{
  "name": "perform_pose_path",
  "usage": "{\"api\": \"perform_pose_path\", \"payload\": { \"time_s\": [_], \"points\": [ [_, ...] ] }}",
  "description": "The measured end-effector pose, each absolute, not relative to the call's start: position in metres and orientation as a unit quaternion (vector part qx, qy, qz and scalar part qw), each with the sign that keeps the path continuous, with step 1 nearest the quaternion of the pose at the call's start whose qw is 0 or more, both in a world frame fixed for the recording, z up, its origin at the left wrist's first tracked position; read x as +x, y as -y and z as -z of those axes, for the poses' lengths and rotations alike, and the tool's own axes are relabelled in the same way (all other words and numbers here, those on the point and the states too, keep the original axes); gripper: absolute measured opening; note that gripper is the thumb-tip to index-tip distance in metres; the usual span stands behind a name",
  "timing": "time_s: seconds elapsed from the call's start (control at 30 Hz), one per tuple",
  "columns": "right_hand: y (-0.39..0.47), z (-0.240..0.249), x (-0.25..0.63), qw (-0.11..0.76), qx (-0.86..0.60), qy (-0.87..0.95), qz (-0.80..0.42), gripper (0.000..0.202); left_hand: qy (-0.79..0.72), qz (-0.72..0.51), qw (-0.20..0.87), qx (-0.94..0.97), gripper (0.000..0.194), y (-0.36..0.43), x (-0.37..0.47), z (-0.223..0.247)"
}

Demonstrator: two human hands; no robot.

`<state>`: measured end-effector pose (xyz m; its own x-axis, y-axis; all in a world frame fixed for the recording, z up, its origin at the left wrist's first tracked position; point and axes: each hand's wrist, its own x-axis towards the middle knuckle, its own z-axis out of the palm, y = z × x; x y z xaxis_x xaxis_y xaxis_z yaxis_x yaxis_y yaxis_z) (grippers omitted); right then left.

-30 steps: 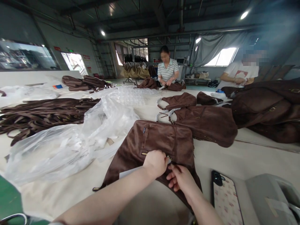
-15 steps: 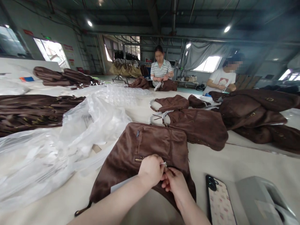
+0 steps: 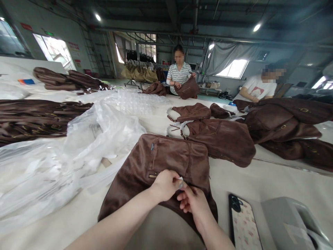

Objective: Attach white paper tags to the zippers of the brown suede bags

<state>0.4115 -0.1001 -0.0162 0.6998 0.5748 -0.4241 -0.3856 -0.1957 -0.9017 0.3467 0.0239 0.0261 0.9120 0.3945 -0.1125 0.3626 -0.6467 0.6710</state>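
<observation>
A dark brown handbag (image 3: 169, 152) lies flat on the table in front of me, a short zip and a small tag on its face. Over its lower part, my left hand (image 3: 166, 184) pinches a small white piece (image 3: 180, 178), which looks like paper or tape. Fingertips of my right hand (image 3: 194, 201) meet the left ones at this piece, with thumb and forefinger pressed together and the other fingers curled. What the right fingertips hold is hidden. The bag's strap curves below my hands, partly covered by my forearms.
Right of the bag lie a phone (image 3: 244, 222) and a grey tape dispenser (image 3: 293, 222). More brown bags (image 3: 221, 139) lie behind it and are piled at right. Crumpled clear plastic (image 3: 85, 152) covers the left side. Two people work across the table.
The metallic bit between my fingertips no longer shows; the white piece looks shorter. My left hand has shifted slightly left. Across the table, a person has raised a brown bag.
</observation>
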Motion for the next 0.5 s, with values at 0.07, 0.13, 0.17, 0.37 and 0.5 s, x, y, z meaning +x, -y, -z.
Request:
{"api": "perform_pose_path", "payload": {
  "time_s": [0.07,0.13,0.17,0.37,0.5],
  "points": [
    [0.103,0.013,0.411,0.652,-0.649,0.075,-0.385,0.04,-0.204,-0.006,0.416,0.886,0.029,-0.027,0.347,-0.026],
    [0.104,0.013,0.411,0.669,-0.63,0.076,-0.386,0.04,-0.205,0.001,0.417,0.886,0.029,-0.027,0.347,-0.027],
    [0.105,0.013,0.411,0.674,-0.626,0.076,-0.384,0.04,-0.208,0.0,0.398,0.894,0.028,-0.026,0.347,-0.029],
    [0.104,0.016,0.411,0.684,-0.629,0.081,-0.36,0.039,-0.214,-0.068,0.207,0.952,0.023,-0.008,0.339,-0.04],
    [0.105,0.015,0.412,0.685,-0.625,0.088,-0.363,0.036,-0.182,-0.065,0.148,0.97,0.024,0.006,0.334,-0.048]
  ]
}}
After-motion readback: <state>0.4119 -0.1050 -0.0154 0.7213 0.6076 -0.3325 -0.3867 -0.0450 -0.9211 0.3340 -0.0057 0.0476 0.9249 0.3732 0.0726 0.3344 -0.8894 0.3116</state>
